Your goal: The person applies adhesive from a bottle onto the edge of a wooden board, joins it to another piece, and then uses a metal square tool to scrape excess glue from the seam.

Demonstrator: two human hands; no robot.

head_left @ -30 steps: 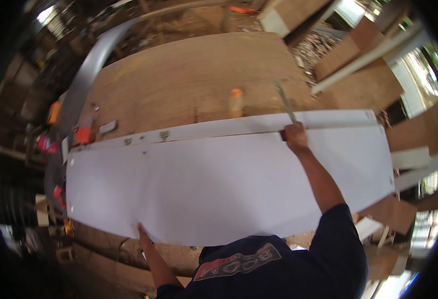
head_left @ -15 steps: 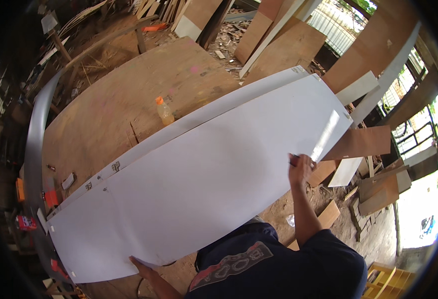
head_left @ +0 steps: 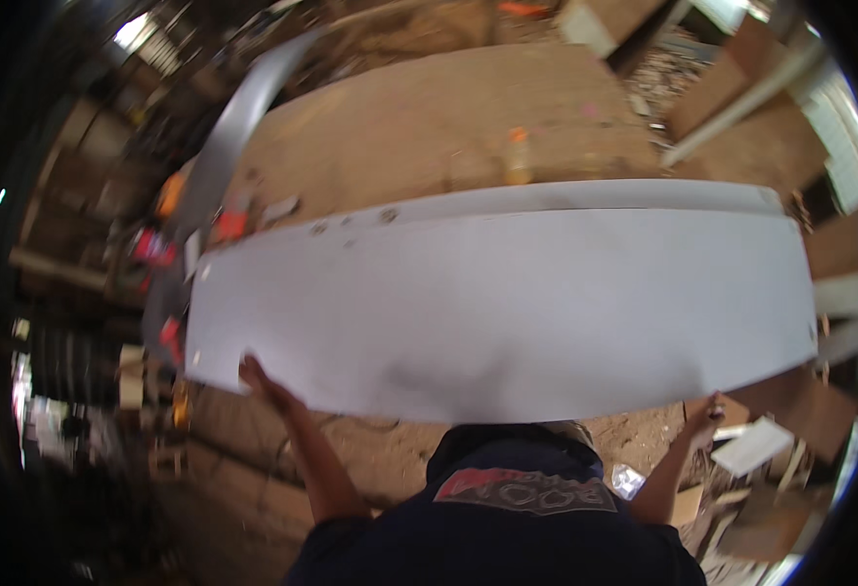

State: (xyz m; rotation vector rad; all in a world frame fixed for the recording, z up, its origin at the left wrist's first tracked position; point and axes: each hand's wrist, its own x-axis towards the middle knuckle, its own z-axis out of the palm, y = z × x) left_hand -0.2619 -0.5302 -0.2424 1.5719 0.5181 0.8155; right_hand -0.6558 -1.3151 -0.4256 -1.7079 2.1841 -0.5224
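Observation:
A long white panel (head_left: 546,303) lies across in front of me, on top of a second white sheet (head_left: 624,195) whose far strip shows behind it. My left hand (head_left: 271,386) grips the panel's near edge toward its left end, thumb on top, with the other fingers mostly hidden. At the near edge toward the right end is my right hand (head_left: 705,422), curled closed. Blur keeps me from making out what is in it, or whether it pinches the panel. Dark marks show along the far left part of the sheets.
Behind the sheets spreads a wide brown wooden board (head_left: 399,107) with an orange-capped bottle (head_left: 518,161) on it. A bent grey strip (head_left: 243,107) runs along the left. Board offcuts (head_left: 753,444) lie at right; a clear plastic piece (head_left: 627,481) is on the ground.
My view has swung left, so the panel now lies nearly level across it. My right hand, which was over the panel with a small dark thing, has come down to the near edge.

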